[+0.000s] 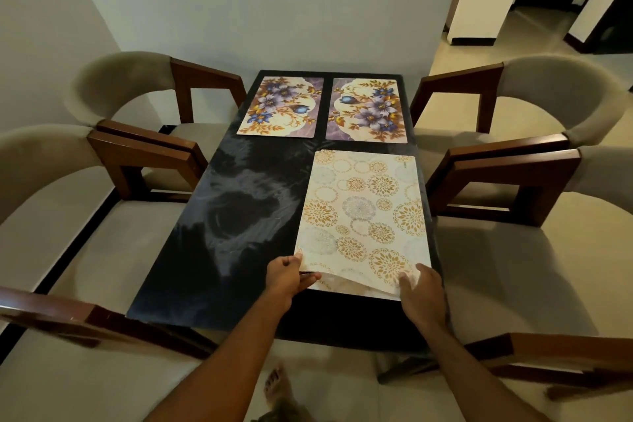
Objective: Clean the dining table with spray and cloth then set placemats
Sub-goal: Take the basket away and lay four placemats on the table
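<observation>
Head view: cream placemat with gold medallions (363, 212) lies on the near right part of the dark worktop (219, 216), long side running away from the person. A second sheet (356, 286) shows under its near edge; the top mat's near left corner is raised off that sheet. Left hand (289, 276) pinches that raised corner, thumb on top and fingers curled beneath. Right hand (423, 291) rests on the near right corner, fingers fairly straight and spread over the mat surface; whether the thumb hooks under the edge cannot be told.

At the far end of the worktop, two floral placemats sit side by side, not touching: left floral placemat (281, 106) and right floral placemat (368, 110), both flat, with purple and blue flowers on cream. Right floral placemat sits just beyond the far edge of the cream mat, with a narrow strip of worktop between them. Pale streaks show on the bare left half of the worktop.

Four upholstered chairs with wooden arms flank the worktop: far left chair (137, 86), near left chair (51, 161), far right chair (555, 89), near right chair (603, 175). A bare foot (277, 385) shows on the floor below the arms.
</observation>
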